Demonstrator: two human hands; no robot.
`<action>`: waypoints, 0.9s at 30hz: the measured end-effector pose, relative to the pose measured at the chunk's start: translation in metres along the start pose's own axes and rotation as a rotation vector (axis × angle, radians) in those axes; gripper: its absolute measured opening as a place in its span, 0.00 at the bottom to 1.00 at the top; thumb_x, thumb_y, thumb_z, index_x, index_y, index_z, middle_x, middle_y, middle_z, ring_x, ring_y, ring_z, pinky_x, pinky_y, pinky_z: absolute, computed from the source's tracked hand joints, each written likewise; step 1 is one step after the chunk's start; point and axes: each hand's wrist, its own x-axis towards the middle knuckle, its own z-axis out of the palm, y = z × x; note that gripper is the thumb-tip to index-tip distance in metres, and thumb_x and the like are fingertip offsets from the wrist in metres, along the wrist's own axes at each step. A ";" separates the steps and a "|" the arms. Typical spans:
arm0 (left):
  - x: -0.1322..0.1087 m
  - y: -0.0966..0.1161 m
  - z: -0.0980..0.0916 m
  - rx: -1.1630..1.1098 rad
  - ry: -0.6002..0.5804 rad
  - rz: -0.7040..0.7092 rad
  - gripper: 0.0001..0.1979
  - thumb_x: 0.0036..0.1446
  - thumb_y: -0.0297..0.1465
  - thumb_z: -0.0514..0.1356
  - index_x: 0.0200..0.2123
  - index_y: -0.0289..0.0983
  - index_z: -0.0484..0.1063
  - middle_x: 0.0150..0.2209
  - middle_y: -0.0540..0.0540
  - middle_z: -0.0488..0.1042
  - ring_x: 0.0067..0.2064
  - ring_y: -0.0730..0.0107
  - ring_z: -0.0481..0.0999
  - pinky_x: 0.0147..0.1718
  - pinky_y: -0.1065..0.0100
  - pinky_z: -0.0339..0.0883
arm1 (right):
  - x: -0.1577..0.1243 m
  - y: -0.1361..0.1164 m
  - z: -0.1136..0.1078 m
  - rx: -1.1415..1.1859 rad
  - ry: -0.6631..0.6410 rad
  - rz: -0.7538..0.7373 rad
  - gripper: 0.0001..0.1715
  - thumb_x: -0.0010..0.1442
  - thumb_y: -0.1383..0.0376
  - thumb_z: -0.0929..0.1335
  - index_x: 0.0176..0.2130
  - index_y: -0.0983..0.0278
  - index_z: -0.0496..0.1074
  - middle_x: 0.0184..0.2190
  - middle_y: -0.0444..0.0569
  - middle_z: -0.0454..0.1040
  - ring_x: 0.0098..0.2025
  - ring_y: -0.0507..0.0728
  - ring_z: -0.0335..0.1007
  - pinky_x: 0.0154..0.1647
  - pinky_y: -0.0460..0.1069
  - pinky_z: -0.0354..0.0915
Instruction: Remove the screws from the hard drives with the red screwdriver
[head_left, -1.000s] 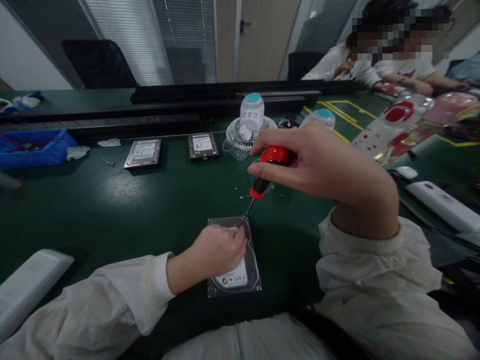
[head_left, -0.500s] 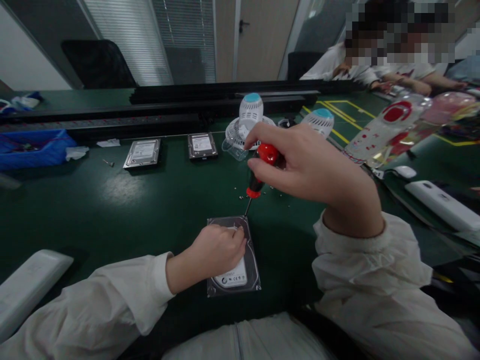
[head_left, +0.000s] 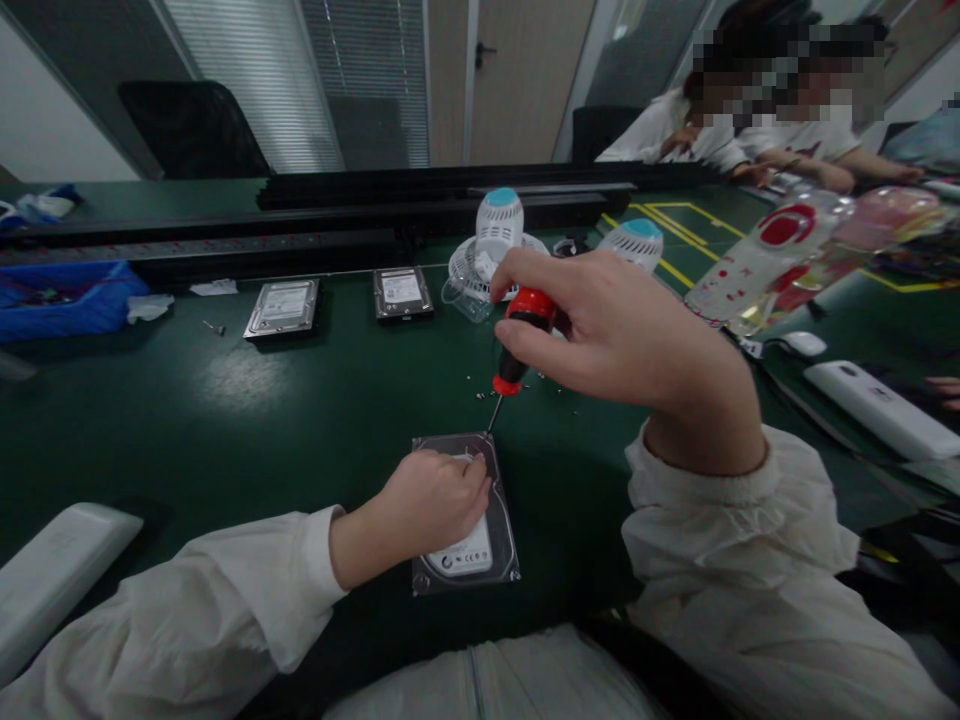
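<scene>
A silver hard drive (head_left: 501, 520) with a white label lies flat on the green table before me. My left hand (head_left: 431, 500) rests on its upper part, fingers curled together; whatever they may pinch is hidden. My right hand (head_left: 600, 330) is wrapped round a red and black screwdriver (head_left: 514, 358), held tilted. The screwdriver's tip meets the drive's top edge near the right corner. Several small screws (head_left: 481, 395) are scattered on the table just beyond the drive.
Two more hard drives (head_left: 283, 308) (head_left: 403, 292) lie farther back. A blue bin (head_left: 67, 300) is at the left, white fans (head_left: 499, 225) stand behind my right hand, and bottles (head_left: 772, 255) are at the right. White devices (head_left: 60, 570) (head_left: 881, 408) flank me. People sit at the far right.
The red end of the screwdriver has turned slightly within my right hand's fingers. My left hand keeps its place on the drive, and the whole view has shifted a little.
</scene>
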 end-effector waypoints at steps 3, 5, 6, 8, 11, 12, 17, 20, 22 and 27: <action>-0.001 0.000 0.000 -0.028 -0.018 -0.027 0.14 0.67 0.26 0.55 0.36 0.29 0.80 0.26 0.40 0.81 0.21 0.58 0.80 0.17 0.62 0.72 | 0.001 -0.001 0.000 0.001 0.012 0.013 0.21 0.70 0.49 0.63 0.44 0.63 0.73 0.31 0.48 0.72 0.30 0.54 0.61 0.35 0.51 0.51; -0.002 0.001 0.000 -0.040 -0.031 -0.039 0.14 0.67 0.27 0.55 0.37 0.28 0.80 0.26 0.40 0.81 0.21 0.58 0.80 0.17 0.62 0.72 | 0.001 -0.001 0.001 -0.003 0.012 0.021 0.21 0.70 0.49 0.63 0.43 0.63 0.73 0.31 0.48 0.73 0.31 0.54 0.61 0.35 0.51 0.51; -0.002 0.001 0.000 -0.042 -0.034 -0.043 0.14 0.67 0.27 0.55 0.37 0.28 0.80 0.25 0.40 0.81 0.21 0.58 0.80 0.17 0.62 0.72 | 0.002 -0.001 0.001 -0.004 0.009 0.022 0.20 0.70 0.50 0.64 0.43 0.63 0.73 0.31 0.48 0.73 0.31 0.54 0.61 0.35 0.51 0.51; -0.002 0.000 -0.001 -0.043 -0.031 -0.047 0.14 0.67 0.27 0.55 0.38 0.28 0.80 0.25 0.40 0.81 0.21 0.58 0.80 0.17 0.61 0.72 | 0.002 -0.001 0.001 -0.001 0.004 0.021 0.20 0.70 0.50 0.64 0.43 0.63 0.73 0.31 0.48 0.72 0.31 0.53 0.61 0.35 0.51 0.50; -0.001 0.000 -0.001 -0.036 -0.022 -0.026 0.13 0.67 0.26 0.55 0.37 0.28 0.80 0.26 0.39 0.81 0.21 0.58 0.80 0.17 0.62 0.73 | 0.001 0.000 0.001 0.004 0.009 0.025 0.17 0.68 0.53 0.65 0.44 0.63 0.73 0.30 0.47 0.71 0.30 0.53 0.61 0.35 0.51 0.50; -0.001 0.000 -0.001 -0.033 -0.022 -0.020 0.13 0.67 0.26 0.55 0.37 0.28 0.80 0.26 0.39 0.81 0.21 0.58 0.80 0.17 0.62 0.72 | 0.001 0.000 0.001 0.001 0.010 0.027 0.16 0.68 0.55 0.65 0.45 0.63 0.74 0.29 0.47 0.71 0.30 0.53 0.60 0.35 0.51 0.50; -0.001 -0.001 0.000 -0.042 -0.039 -0.012 0.13 0.67 0.26 0.55 0.37 0.28 0.80 0.27 0.39 0.82 0.22 0.58 0.80 0.17 0.62 0.72 | -0.002 0.002 -0.002 0.006 -0.016 0.006 0.19 0.65 0.59 0.65 0.52 0.64 0.73 0.28 0.46 0.69 0.29 0.53 0.58 0.35 0.51 0.49; -0.001 -0.001 0.000 -0.064 -0.053 -0.039 0.13 0.68 0.27 0.55 0.38 0.29 0.79 0.27 0.39 0.82 0.22 0.59 0.80 0.18 0.63 0.72 | -0.002 0.002 -0.003 0.032 -0.014 0.033 0.20 0.68 0.51 0.64 0.46 0.63 0.75 0.29 0.47 0.70 0.30 0.53 0.59 0.35 0.51 0.49; -0.002 -0.001 0.000 -0.066 -0.065 -0.047 0.12 0.68 0.28 0.56 0.38 0.29 0.79 0.28 0.39 0.82 0.22 0.59 0.80 0.19 0.63 0.72 | -0.002 0.003 -0.003 0.032 -0.002 0.044 0.21 0.69 0.50 0.64 0.42 0.63 0.75 0.29 0.47 0.70 0.30 0.53 0.59 0.35 0.51 0.50; -0.002 0.000 -0.001 -0.041 -0.099 -0.033 0.11 0.68 0.28 0.56 0.39 0.30 0.79 0.29 0.40 0.82 0.23 0.60 0.80 0.20 0.64 0.71 | -0.003 0.004 -0.005 0.013 -0.025 0.007 0.17 0.64 0.61 0.66 0.50 0.64 0.73 0.26 0.44 0.66 0.28 0.53 0.56 0.35 0.51 0.50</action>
